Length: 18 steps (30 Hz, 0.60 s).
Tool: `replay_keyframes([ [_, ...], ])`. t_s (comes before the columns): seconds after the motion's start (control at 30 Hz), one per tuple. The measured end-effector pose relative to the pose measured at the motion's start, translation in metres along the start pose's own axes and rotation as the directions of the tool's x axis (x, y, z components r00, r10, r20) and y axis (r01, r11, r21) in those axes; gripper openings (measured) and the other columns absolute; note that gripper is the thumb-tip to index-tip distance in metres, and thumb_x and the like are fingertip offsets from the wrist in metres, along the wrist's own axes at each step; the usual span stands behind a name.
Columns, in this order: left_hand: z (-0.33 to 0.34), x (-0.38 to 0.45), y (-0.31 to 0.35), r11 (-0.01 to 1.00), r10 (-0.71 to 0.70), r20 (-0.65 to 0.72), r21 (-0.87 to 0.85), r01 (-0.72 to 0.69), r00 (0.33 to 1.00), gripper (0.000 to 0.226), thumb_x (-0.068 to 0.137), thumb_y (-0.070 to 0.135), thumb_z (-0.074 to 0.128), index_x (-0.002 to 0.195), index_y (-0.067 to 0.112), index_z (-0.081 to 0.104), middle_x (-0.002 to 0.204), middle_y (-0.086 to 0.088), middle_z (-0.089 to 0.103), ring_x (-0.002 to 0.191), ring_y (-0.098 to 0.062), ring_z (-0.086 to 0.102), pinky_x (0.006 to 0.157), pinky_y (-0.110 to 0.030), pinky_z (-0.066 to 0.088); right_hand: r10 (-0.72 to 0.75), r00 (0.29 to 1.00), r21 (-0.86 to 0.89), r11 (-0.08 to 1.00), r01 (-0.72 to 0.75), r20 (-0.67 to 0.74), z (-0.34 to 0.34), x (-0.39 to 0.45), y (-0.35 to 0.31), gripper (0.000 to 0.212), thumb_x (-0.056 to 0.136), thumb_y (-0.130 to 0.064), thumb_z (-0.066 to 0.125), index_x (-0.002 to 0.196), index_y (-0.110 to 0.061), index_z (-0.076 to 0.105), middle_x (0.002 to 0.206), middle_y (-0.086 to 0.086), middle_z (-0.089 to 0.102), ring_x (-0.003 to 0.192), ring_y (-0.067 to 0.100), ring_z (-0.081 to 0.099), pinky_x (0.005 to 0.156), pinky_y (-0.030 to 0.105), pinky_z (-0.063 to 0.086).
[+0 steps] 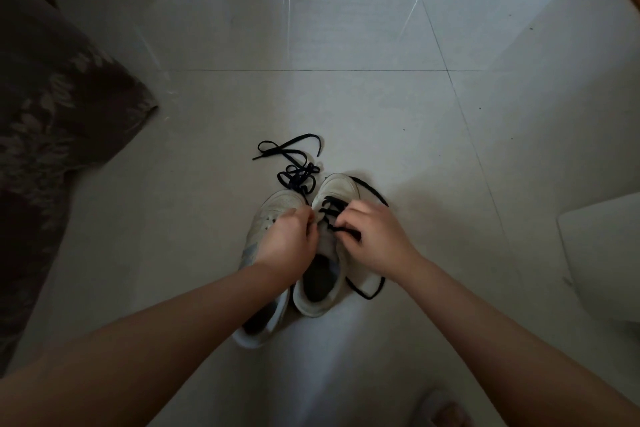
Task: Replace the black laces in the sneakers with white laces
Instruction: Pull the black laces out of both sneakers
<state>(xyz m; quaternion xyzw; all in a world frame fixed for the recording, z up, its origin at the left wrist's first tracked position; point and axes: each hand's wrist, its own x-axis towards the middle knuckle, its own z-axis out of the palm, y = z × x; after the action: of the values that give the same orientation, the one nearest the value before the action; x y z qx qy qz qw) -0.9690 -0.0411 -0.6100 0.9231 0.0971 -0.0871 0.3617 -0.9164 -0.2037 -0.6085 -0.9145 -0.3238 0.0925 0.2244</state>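
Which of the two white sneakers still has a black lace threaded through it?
The right-hand white sneaker, under both hands: black lace crosses its eyelets. The left white sneaker shows bare eyelets; a loose black lace lies beyond it.

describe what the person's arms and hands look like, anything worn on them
Both arms are bare from the bottom of the view to the hands: no sleeves show. The left hand and right hand have no gloves, and no watch, bracelet or ring is visible, though the dim light could hide small details.
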Motion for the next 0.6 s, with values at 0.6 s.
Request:
replay_keyframes([
  [0.6, -0.001, -0.003, 0.001, 0.994, 0.11, 0.024, 0.008, -0.111, 0.994, 0.03, 0.096, 0.014, 0.046, 0.12, 0.017, 0.063, 0.123, -0.01, 0.054, 0.097, -0.03, 0.061, 0.079, -0.039, 0.051, 0.292, 0.925, -0.286, 0.933, -0.219, 0.243, -0.009, 0.026, -0.015, 0.024, 0.087, -0.042, 0.052, 0.102, -0.025, 0.061, 0.097, -0.001, 0.066, 0.096, 0.024, 0.062, 0.065, 0.027, 0.036],
])
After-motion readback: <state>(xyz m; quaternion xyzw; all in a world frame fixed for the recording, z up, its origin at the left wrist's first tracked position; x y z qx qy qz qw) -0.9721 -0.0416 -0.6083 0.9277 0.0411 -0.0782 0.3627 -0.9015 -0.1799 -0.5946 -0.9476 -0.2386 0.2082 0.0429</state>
